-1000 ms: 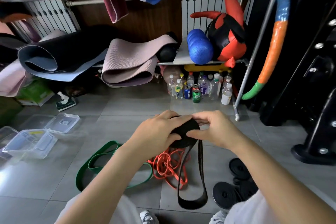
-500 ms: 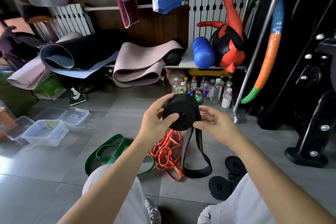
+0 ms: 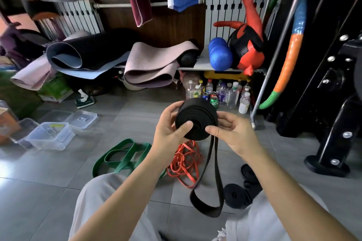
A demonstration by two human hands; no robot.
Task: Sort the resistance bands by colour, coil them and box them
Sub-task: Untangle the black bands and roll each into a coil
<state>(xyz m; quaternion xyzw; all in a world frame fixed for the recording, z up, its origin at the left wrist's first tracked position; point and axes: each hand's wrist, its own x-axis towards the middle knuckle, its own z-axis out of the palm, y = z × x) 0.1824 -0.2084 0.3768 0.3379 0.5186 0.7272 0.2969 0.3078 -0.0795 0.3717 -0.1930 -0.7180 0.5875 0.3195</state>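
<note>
Hands: our left (image 3: 168,127) and right (image 3: 233,133) pinch the black coil (image 3: 196,118) mid-air, tail (image 3: 207,197) dangling near. Rubber's floppy and springy, so we'd grip across the faces or it unwinds.

Bare tiles (image 3: 121,115) before boxes (image 3: 50,135)

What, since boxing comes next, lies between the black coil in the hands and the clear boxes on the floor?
Nothing visible. The black coil, held by the left hand and right hand, has bare floor toward the clear boxes; the green band lies nearer the person.
</note>
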